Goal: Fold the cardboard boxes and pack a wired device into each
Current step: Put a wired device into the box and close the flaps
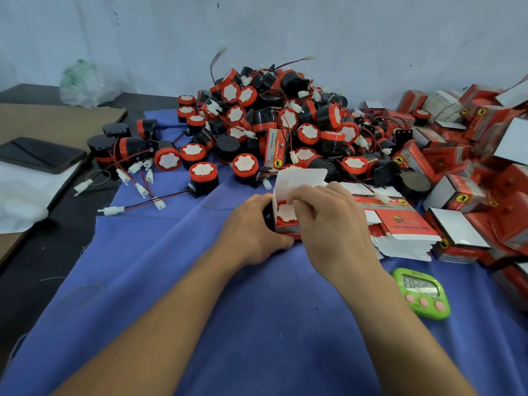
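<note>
Head view is showing the red box [288,229] sitting mid-tabletop [228,310] on blue cloth, a wired device [285,212] lying inside. Left hand [251,227] fingers are curling round its left side, while right hand [328,221] fingers are pinching its right edge. A device pile [271,124] is lying beyond.

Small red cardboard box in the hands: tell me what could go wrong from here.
1. The white top flap of the small red cardboard box stands open with the right hand at its mouth; closing it crooked may crease it.
2. The red-and-black round wired device sits inside, its wire unseen; a stray lead might get pinched under the flap.
3. The left hand grips the box from one side; it might tip.
</note>
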`<state>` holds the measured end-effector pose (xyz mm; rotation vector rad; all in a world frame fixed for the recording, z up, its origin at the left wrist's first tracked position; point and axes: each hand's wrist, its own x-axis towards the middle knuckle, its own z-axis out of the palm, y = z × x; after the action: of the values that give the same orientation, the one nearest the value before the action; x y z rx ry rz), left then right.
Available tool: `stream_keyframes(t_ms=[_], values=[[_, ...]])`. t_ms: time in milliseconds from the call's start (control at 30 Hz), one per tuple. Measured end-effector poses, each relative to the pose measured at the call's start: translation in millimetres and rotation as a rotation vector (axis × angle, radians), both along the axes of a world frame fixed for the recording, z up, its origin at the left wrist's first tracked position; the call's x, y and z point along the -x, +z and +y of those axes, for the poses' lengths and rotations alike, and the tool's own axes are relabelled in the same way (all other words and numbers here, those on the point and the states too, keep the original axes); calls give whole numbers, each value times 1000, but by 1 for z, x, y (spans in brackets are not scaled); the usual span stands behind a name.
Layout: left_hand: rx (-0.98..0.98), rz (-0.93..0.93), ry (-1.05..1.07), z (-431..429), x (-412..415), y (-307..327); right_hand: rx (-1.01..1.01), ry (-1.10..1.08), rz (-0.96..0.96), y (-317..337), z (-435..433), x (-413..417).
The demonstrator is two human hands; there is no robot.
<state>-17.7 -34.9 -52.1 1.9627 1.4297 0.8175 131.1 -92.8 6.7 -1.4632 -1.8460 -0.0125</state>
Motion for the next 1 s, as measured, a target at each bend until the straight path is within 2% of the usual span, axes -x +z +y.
stream_keyframes(t_ms=[133,233,300,400,467,567,667,733,900,1000], values=[[-57,77,-6,0,-1,0,-123,2,-168,-9,-2,16],[-154,191,-48,1,0,-1,-130,17,-168,-13,-2,31],[-105,167,-39,0,1,-1,-114,-6,-109,-12,0,28],[16,5,8,0,0,1,5,-138,102,-7,1,12],[43,-24,15,0,0,-1,48,-227,117,-5,4,-1],[54,-24,28,-1,0,0,96,-266,-19,2,3,-13],[53,-20,17,-3,0,2,166,-262,-359,9,-2,-15],[46,-12,16,-3,0,3,233,-229,-485,12,-4,-13],[45,-12,0,-3,0,5,404,-162,-353,17,3,-23],[40,-24,-13,-2,1,4,415,-115,-109,13,8,-27]])
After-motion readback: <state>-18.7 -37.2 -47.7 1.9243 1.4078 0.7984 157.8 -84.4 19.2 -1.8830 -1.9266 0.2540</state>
